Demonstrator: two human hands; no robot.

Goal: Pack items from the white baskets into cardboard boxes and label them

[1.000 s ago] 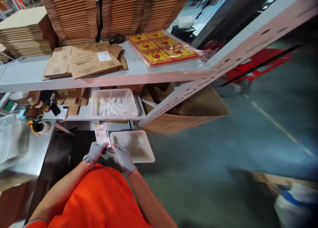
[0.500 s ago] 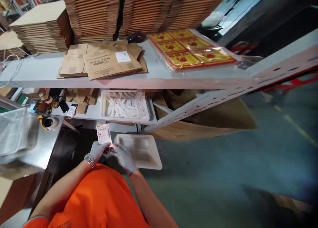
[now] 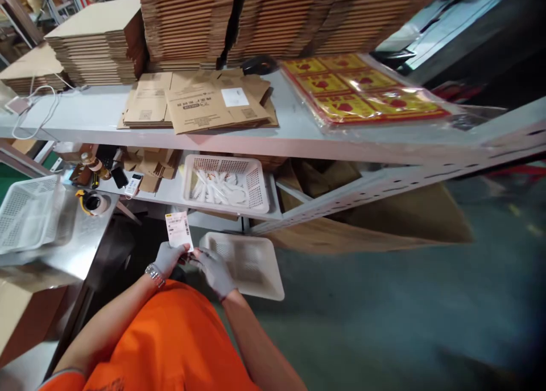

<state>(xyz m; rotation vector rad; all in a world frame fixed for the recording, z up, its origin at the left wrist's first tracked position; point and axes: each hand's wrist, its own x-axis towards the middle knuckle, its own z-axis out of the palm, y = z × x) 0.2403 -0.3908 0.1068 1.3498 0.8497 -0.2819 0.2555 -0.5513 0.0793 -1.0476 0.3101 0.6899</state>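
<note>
A white printed label (image 3: pixel 179 231) with a yellow top corner and a barcode stands up from my hands, in front of my body. My left hand (image 3: pixel 169 257), gloved in grey with a metal watch at the wrist, pinches its lower edge, thumb on the printed face. Close beside it, my right hand (image 3: pixel 214 270), also gloved, has its fingers closed at the label's lower right corner. The fingertips of both hands nearly meet, and parts of them are hidden. Just beyond my right hand sits a white plastic basket (image 3: pixel 267 266), low down.
Flat cardboard boxes (image 3: pixel 205 104) and plastic-wrapped red and yellow packs (image 3: pixel 362 87) lie on the upper shelf (image 3: pixel 298 144). Below, a white basket (image 3: pixel 258 200) holds white pieces. At left, a metal table (image 3: pixel 83 254) bears a tape dispenser (image 3: pixel 94 203) and another basket (image 3: pixel 32 215).
My view has turned left, so the shelves and tables appear shifted to the right. Both hands keep the label in nearly the same pose.
</note>
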